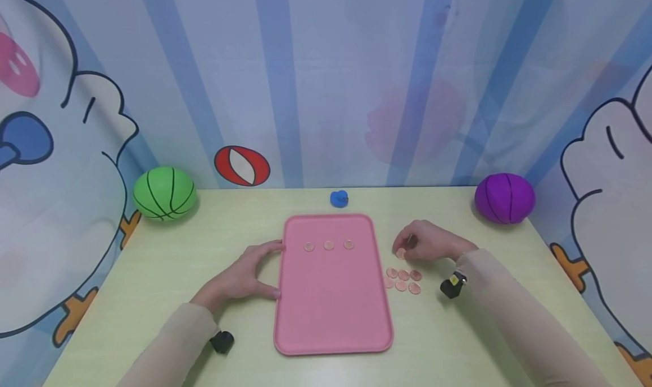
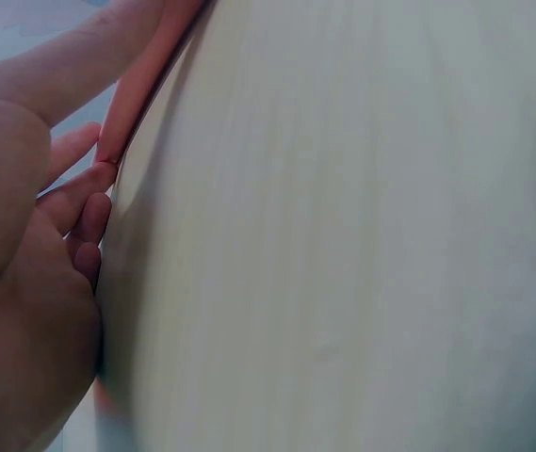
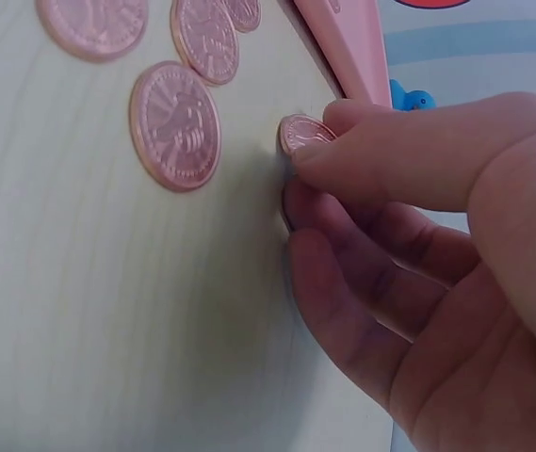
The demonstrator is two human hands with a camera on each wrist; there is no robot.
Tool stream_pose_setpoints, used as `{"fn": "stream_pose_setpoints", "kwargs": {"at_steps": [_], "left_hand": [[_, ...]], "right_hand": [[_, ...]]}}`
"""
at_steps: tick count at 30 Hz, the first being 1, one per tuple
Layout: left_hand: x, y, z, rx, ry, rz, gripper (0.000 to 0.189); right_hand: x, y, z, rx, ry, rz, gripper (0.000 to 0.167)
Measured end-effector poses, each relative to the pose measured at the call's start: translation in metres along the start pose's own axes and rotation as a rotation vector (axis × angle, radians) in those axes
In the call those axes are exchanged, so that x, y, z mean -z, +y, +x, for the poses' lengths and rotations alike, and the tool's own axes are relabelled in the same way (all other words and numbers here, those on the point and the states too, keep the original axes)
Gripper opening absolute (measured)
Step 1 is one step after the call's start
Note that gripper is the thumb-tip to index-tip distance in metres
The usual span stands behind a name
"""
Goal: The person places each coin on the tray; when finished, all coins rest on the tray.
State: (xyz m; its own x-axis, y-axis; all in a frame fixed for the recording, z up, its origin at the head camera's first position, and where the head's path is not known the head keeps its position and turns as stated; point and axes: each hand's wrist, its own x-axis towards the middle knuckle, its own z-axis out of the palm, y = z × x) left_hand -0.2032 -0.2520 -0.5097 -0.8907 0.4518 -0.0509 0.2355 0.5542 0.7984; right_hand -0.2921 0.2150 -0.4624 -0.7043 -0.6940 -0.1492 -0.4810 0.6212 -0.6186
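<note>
Just right of the pink tray (image 1: 333, 313), my right hand (image 1: 430, 241) pinches a copper-coloured coin (image 3: 303, 134) between thumb and fingers, close over the table. Several like coins (image 1: 400, 286) lie in two rows below that hand, next to the tray's right edge. On the tray, three more coins (image 1: 329, 245) form a row near its far end. My left hand (image 1: 243, 275) rests at the tray's left edge, thumb and fingers spread apart with their tips touching the rim. In the left wrist view its fingers (image 2: 77, 202) reach to the rim.
A small blue duck (image 1: 339, 198) stands behind the tray. At the back left of the table (image 1: 224, 217) sits a green ball (image 1: 164, 193), and at the back right a purple ball (image 1: 505, 198). A printed curtain (image 1: 331, 93) rises behind the table's far edge.
</note>
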Motion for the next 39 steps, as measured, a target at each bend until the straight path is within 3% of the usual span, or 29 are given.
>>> {"fn": "stream_pose_setpoints", "kwargs": {"at_steps": [15,23,31,39], "left_hand": [[-0.001,0.001,-0.002,0.010,0.001,-0.004,0.105],[-0.002,0.000,-0.001,0.022,0.004,-0.002,0.105],[-0.001,-0.002,0.000,0.019,0.003,0.006,0.105],[0.000,-0.002,0.001,0.018,0.002,0.012,0.106]], "right_hand": [[0.002,-0.002,-0.002,0.018,-0.020,-0.060,0.024],[0.002,-0.002,-0.002,-0.028,-0.011,-0.083,0.024],[-0.002,-0.001,-0.003,0.021,0.072,-0.052,0.019],[-0.004,-0.018,0.008,0.030,0.168,0.011,0.024]]}}
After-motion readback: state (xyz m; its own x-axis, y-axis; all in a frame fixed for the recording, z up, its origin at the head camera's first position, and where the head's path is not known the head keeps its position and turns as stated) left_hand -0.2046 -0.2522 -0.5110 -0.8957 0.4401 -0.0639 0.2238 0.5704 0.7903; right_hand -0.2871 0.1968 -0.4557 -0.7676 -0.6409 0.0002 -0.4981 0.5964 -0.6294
